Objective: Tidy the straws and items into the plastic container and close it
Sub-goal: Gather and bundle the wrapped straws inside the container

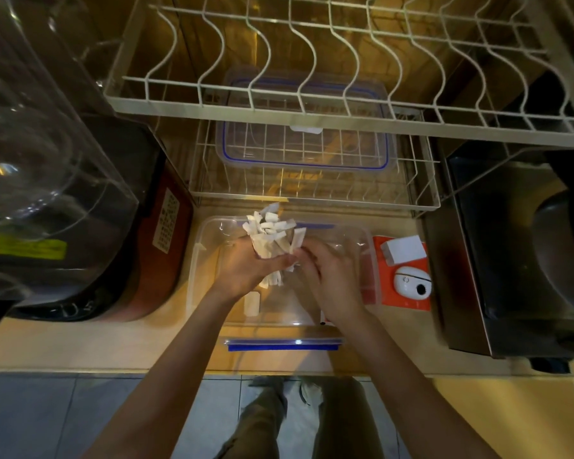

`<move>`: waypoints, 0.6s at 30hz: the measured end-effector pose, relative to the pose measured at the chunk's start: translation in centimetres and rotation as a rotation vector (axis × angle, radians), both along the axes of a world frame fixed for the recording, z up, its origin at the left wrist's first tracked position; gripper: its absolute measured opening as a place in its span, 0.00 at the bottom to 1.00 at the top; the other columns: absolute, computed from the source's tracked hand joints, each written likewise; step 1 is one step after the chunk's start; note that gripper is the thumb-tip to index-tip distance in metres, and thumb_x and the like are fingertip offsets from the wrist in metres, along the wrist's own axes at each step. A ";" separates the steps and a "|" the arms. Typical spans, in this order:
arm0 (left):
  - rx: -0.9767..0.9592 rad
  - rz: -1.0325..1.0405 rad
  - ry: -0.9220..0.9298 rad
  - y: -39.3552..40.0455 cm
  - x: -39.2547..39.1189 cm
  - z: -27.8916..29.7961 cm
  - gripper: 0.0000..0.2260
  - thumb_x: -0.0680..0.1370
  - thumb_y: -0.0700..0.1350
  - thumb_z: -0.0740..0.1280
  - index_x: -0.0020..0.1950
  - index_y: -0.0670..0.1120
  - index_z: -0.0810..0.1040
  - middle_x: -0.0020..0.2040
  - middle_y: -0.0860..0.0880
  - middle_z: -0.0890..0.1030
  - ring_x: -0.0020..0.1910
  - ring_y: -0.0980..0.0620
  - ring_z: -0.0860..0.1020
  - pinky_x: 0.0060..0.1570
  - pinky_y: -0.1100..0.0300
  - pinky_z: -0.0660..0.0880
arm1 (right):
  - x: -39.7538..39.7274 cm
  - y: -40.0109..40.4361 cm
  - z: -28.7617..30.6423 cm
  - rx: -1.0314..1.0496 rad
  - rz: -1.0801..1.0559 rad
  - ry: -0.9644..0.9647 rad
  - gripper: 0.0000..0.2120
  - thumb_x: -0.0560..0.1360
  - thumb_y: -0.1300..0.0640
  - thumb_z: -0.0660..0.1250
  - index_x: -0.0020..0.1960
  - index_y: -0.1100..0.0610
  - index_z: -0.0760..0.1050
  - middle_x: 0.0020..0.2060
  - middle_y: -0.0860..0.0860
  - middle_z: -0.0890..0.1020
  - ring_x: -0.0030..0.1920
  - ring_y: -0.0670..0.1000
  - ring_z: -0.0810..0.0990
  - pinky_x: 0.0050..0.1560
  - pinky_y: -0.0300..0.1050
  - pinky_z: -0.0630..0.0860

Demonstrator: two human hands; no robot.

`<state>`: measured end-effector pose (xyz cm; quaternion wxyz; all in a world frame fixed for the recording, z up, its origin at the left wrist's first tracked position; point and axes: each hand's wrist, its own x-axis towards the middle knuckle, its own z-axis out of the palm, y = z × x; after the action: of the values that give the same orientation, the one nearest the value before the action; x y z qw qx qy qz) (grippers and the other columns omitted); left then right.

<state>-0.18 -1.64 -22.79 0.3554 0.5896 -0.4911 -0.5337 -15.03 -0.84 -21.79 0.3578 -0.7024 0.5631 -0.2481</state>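
Note:
A clear plastic container (196,260) with blue clips stands open on the counter in front of me. Over it my left hand (246,270) is closed around a bundle of white paper-wrapped straws (272,233), whose ends fan out above my fingers. My right hand (328,279) touches the same bundle from the right, fingers curled against it. One loose white wrapped piece (252,303) lies on the container's floor. The container's clear lid with a blue seal (305,150) rests on the lower wire rack behind.
A white wire dish rack (312,104) overhangs the counter above the lid. An orange box (408,299) with a white block and a round white device sits right of the container. A dark appliance with a clear jug (47,160) stands left, a steel appliance (511,260) right.

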 end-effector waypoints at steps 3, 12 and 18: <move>-0.005 -0.019 -0.014 -0.1 -0.1 0.0 0.12 0.68 0.40 0.74 0.46 0.56 0.80 0.44 0.49 0.83 0.47 0.55 0.82 0.49 0.55 0.79 | 0.5 0.1 -0.2 0.081 -0.102 -0.148 0.10 0.78 0.60 0.62 0.59 0.57 0.73 0.46 0.43 0.81 0.44 0.34 0.78 0.46 0.26 0.73; -0.027 -0.068 -0.074 0.2 -1.2 0.1 0.12 0.68 0.30 0.70 0.48 0.41 0.78 0.42 0.50 0.78 0.36 0.75 0.76 0.37 0.79 0.70 | 1.0 0.9 -0.2 0.122 -0.136 -0.219 0.08 0.76 0.62 0.64 0.54 0.57 0.79 0.46 0.47 0.82 0.45 0.38 0.79 0.48 0.30 0.75; -0.035 -0.011 -0.052 0.0 -1.3 -0.2 0.13 0.68 0.34 0.73 0.50 0.43 0.81 0.47 0.47 0.83 0.44 0.62 0.81 0.45 0.65 0.77 | 0.8 0.5 1.5 0.094 -0.159 -0.228 0.21 0.65 0.43 0.68 0.58 0.40 0.72 0.55 0.40 0.76 0.60 0.44 0.73 0.61 0.42 0.72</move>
<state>-1.53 -1.60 -22.96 0.3498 0.5942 -0.5128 -0.5114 -14.24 -0.35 -20.31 0.4314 -0.6052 0.5836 -0.3271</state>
